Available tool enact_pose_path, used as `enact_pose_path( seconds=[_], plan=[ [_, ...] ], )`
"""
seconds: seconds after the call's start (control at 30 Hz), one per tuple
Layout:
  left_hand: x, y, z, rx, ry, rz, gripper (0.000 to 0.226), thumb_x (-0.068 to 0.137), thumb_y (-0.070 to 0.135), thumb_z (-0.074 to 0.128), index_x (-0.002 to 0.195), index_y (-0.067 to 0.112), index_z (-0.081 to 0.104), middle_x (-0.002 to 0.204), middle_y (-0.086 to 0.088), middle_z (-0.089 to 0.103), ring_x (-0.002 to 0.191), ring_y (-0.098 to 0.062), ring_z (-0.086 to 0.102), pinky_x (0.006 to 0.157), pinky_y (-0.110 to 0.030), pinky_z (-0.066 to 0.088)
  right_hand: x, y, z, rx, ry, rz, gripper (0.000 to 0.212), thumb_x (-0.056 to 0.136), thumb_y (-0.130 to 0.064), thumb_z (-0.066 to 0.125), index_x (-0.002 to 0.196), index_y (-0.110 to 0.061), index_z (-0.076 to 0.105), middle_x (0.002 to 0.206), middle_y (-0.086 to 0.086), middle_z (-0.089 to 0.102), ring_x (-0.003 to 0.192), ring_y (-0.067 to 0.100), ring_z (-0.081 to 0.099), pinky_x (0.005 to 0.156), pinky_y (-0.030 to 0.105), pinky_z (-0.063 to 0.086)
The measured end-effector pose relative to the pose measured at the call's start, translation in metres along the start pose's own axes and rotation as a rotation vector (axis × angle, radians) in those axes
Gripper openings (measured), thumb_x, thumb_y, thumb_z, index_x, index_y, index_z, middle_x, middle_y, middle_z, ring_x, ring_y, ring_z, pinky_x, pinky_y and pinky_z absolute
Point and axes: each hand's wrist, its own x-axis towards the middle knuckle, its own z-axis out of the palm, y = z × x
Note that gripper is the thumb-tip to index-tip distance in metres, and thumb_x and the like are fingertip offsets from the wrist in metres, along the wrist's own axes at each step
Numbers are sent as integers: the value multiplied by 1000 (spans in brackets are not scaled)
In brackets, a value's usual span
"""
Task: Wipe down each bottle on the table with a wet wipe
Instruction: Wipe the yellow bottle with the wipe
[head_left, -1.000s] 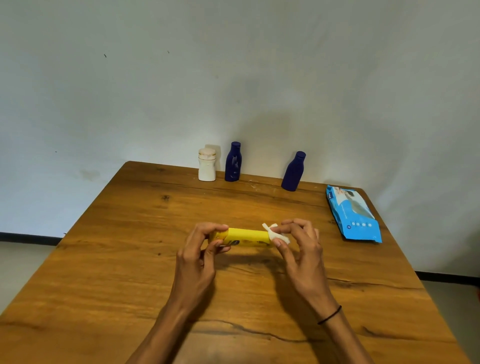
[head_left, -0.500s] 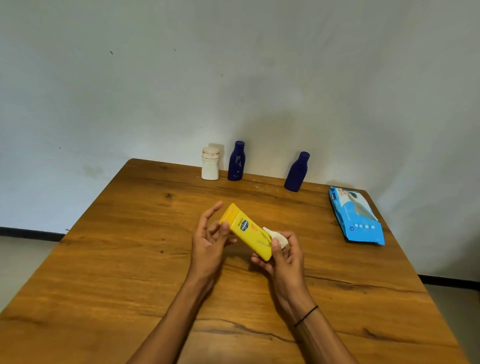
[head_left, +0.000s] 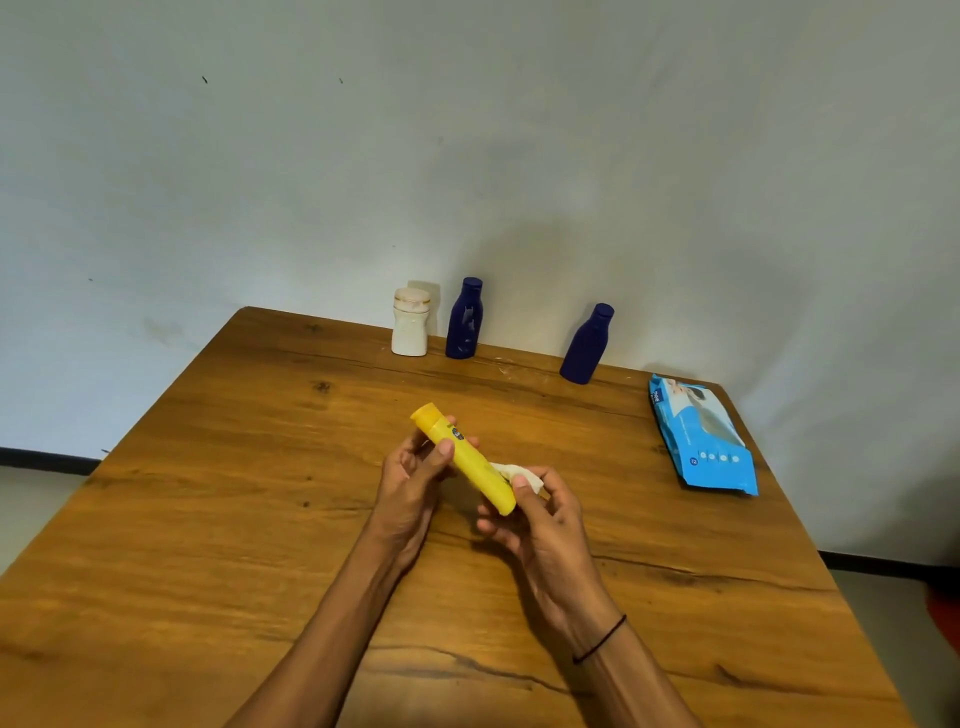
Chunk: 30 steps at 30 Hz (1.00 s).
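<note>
Above the middle of the counter (head_left: 208, 519), a yellow bottle (head_left: 470, 460) slants from upper left to lower right between both hands. The left hand (head_left: 410, 483) has its grip curled round the upper part, thumb across the front, just below the cap. The right hand (head_left: 540, 525) has its grip closed on the lower end, pinching a white wet wipe (head_left: 514, 472) against the bottle.

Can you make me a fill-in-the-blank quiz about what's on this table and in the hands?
1. The left hand grips a tube coloured ____.
2. The right hand holds a white ____ against the tube.
3. At the table's far edge, beside the white bottle, stand ____ blue bottles.
4. The wipes pack is coloured ____.

Missing words: yellow; wipe; two; blue
</note>
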Motion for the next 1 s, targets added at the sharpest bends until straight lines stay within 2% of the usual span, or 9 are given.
enact_pose_path(
  seconds=[0.13,0.23,0.3,0.37,0.43,0.53,0.63,0.77,1.0],
  plan=[
    [3,-6,-5,129,200,62,66,63,56,100,113,22,73,89,-2,76,85,-15,69,71,-26,58,-7,3,-2,-152,-82,4,39,93,-26,75,125,-11,59,108,14,73,86,32,70,81,51,61],
    [4,-4,-3,191,262,76,77,62,64,97,117,18,71,90,-1,77,83,-14,70,68,-23,57,-7,7,-1,-164,-102,14,41,90,-24,76,125,-11,58,101,18,71,76,32,68,78,52,58],
    [3,-2,-1,214,262,72,84,62,75,91,118,16,69,95,2,78,90,-13,72,73,-25,58,-5,6,1,-166,-68,35,41,91,-26,75,125,-10,59,95,23,69,70,31,69,79,53,59],
    [2,2,-3,150,127,20,87,76,86,70,127,15,67,112,-2,79,107,-20,72,91,-36,59,-2,3,2,-143,-32,59,41,92,-25,71,126,-7,58,91,24,69,66,29,70,69,44,63],
    [1,5,-8,39,-67,-36,81,97,81,41,147,20,57,140,-18,68,132,-32,63,110,-44,52,1,1,3,-39,-4,108,37,96,-18,67,127,-1,57,91,23,69,62,25,70,59,34,63],
    [3,7,-10,-23,-166,-73,68,108,66,26,160,25,44,154,-24,56,144,-35,52,114,-40,48,1,-1,6,145,-30,201,33,97,-14,64,126,2,57,101,35,69,60,22,70,55,29,62],
    [3,1,-3,-40,-182,-82,61,108,63,35,158,29,46,146,-27,61,130,-33,60,106,-43,52,-2,-1,9,223,-74,264,24,100,-11,60,120,2,58,101,42,68,58,23,71,54,28,62],
    [2,-3,2,-34,-58,-57,71,97,76,51,142,22,62,120,-22,71,102,-26,69,88,-38,58,-1,6,13,195,-70,259,30,95,-9,65,120,7,59,90,27,71,59,23,72,56,27,62],
    [8,-9,3,94,290,-4,80,97,79,32,112,10,70,94,-10,78,72,-15,70,63,-28,56,10,20,16,-68,-10,124,27,105,-16,57,121,2,69,93,25,76,69,20,73,71,32,64]
  ],
)
